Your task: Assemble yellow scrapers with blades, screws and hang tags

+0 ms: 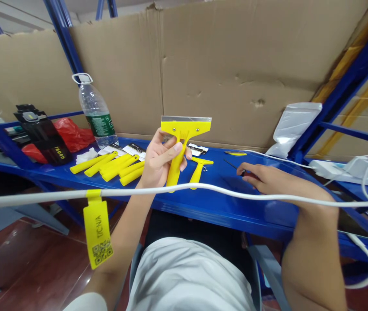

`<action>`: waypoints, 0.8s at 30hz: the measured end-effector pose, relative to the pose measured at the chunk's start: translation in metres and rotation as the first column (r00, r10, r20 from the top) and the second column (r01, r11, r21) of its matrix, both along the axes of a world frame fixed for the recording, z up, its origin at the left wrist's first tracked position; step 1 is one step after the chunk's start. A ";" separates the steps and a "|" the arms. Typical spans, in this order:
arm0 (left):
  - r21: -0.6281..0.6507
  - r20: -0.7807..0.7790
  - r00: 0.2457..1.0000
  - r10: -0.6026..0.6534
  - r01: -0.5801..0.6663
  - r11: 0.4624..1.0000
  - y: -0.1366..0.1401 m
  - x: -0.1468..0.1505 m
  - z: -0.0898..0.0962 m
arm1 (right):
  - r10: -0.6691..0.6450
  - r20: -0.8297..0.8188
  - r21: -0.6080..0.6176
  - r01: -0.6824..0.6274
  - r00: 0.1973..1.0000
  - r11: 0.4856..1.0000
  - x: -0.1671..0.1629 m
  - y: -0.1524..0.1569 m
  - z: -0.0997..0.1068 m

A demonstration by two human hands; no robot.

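My left hand (160, 160) is wrapped round the handle of a yellow scraper (185, 129), held upright above the bench. A clear-looking blade strip runs along its top edge, and two screws show on its head. Over the right part of the bench, my right hand (255, 176) grips a screwdriver (231, 163) whose thin shaft points left. Its handle is mostly hidden by my fingers. Between the hands a second yellow scraper piece (197, 172) lies on the blue bench (223, 211), with small screws (205, 169) beside it.
Several yellow handles (115, 167) lie at the left, near black-and-white packets (134, 150). Behind them stand a big plastic bottle (98, 114) and a black bottle (46, 138). A white cable (223, 189) crosses in front of my arms. Cardboard (236, 65) walls the back.
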State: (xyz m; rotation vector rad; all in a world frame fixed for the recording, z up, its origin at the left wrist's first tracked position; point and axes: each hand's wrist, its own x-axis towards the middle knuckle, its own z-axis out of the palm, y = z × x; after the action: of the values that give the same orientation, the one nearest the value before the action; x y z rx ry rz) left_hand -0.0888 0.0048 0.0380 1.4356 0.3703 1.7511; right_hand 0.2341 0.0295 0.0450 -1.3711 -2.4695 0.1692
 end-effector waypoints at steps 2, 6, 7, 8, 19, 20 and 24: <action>0.004 0.008 1.000 -0.008 0.008 1.000 0.002 0.003 -0.002 | 0.006 -0.008 -0.021 -0.006 1.000 1.000 0.002 0.000 -0.001; -0.017 0.029 0.999 -0.035 0.035 0.999 0.001 0.009 -0.003 | -0.010 -0.008 -0.051 0.009 1.000 0.999 0.006 0.006 -0.008; -0.029 0.034 0.999 -0.043 0.044 0.999 0.000 0.012 -0.002 | -0.021 0.010 -0.069 0.021 1.000 0.997 0.007 0.008 -0.010; -0.044 0.039 0.998 -0.052 0.053 0.998 0.000 0.014 -0.002 | -0.028 0.032 -0.092 0.031 0.999 0.995 0.008 0.009 -0.011; -0.218 0.112 0.987 -0.117 0.139 0.966 0.002 0.027 -0.006 | -0.036 0.088 -0.219 0.055 0.996 0.974 0.006 0.018 -0.016; -0.229 0.116 0.986 -0.117 0.141 0.963 0.003 0.027 -0.006 | -0.041 0.091 -0.230 0.061 0.995 0.971 0.005 0.017 -0.015; -0.287 0.140 0.984 -0.106 0.143 0.947 0.004 0.029 -0.007 | -0.072 0.096 -0.270 0.096 0.993 0.958 -0.004 0.010 -0.006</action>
State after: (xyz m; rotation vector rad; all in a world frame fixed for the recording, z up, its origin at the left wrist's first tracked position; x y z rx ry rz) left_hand -0.0598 0.0089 0.0310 1.1082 0.4457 1.5961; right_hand 0.2299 0.0394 0.0389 -1.6225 -2.5247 0.4579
